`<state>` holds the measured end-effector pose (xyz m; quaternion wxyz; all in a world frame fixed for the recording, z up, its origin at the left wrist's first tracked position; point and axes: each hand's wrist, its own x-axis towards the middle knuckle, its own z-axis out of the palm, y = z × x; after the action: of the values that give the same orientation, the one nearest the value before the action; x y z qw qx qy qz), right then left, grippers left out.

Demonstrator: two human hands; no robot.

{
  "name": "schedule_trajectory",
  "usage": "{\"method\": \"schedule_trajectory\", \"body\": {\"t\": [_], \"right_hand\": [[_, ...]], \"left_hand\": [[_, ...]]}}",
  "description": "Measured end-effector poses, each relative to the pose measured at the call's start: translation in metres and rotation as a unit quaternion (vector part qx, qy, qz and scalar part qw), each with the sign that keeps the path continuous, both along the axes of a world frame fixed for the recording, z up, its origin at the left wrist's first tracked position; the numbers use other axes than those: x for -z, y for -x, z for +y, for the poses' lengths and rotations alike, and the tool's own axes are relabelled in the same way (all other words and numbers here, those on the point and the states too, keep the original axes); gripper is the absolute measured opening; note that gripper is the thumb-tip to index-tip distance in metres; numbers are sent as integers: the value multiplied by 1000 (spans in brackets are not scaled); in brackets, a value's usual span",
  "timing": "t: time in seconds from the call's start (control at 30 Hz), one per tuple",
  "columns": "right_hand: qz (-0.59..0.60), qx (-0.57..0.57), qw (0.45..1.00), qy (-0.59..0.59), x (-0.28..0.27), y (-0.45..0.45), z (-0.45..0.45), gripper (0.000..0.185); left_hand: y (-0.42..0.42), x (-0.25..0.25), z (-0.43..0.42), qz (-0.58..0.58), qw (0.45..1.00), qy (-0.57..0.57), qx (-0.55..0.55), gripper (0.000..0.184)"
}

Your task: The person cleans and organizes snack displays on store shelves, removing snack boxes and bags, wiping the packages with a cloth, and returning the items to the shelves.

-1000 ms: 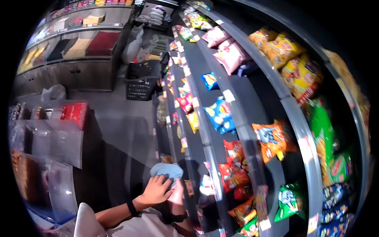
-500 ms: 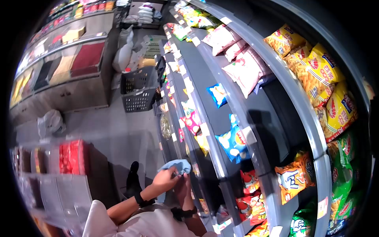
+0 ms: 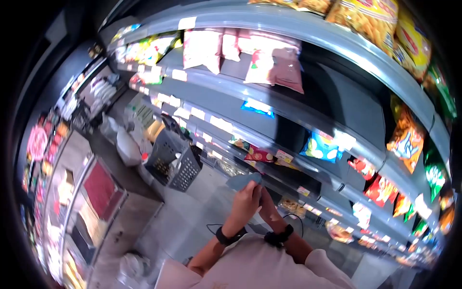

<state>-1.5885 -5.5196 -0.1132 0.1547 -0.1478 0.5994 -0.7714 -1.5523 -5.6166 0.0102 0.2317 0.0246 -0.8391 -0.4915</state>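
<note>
Both hands are raised close together in front of the body, at the lower middle of the view. My left hand (image 3: pixel 246 198) has its fingers pinched on a grey-blue cloth (image 3: pixel 243 180). My right hand (image 3: pixel 265 202) is right beside it, its fingers curled at the cloth's right edge. The cloth is bunched above the fingers. Black bands circle both wrists. Behind the hands run the lower shelves, with a magenta snack bag (image 3: pixel 259 154) and a blue snack bag (image 3: pixel 321 146) farther up.
Long grey shelves (image 3: pixel 211 79) hold pink bags (image 3: pixel 202 48), yellow bags and an orange bag (image 3: pixel 407 138). A dark basket (image 3: pixel 185 168) stands on the floor at left, near white sacks (image 3: pixel 127 146). A wooden counter (image 3: pixel 130 212) and a plastic bag (image 3: pixel 133 266) are lower left.
The view has turned toward the shelves, which now run across the frame. The hands remain together at the cloth, which now looks more bunched.
</note>
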Motion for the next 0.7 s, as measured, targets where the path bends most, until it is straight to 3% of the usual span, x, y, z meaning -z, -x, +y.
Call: {"method": "schedule_trajectory", "body": {"t": [0.07, 0.1, 0.27, 0.43, 0.67, 0.7], "right_hand": [[-171, -57, 968, 172, -22, -7, -7, 34], [-324, -52, 904, 274, -21, -6, -11, 30], [-218, -73, 955, 189, -32, -16, -19, 42], [-173, -52, 963, 199, -47, -26, 7, 42], [-130, -16, 964, 232, -63, -36, 61, 42], [-123, -12, 963, 240, -66, -35, 71, 43]], "left_hand": [[4, -13, 0, -32, 999, 26, 27, 9], [8, -17, -1, -13, 999, 26, 25, 7], [27, -44, -6, 41, 994, 76, 73, 8], [17, -49, 32, -47, 967, 169, 185, 16], [14, -72, 111, -77, 917, 260, 292, 16], [14, -71, 117, -38, 916, 254, 308, 14]]}}
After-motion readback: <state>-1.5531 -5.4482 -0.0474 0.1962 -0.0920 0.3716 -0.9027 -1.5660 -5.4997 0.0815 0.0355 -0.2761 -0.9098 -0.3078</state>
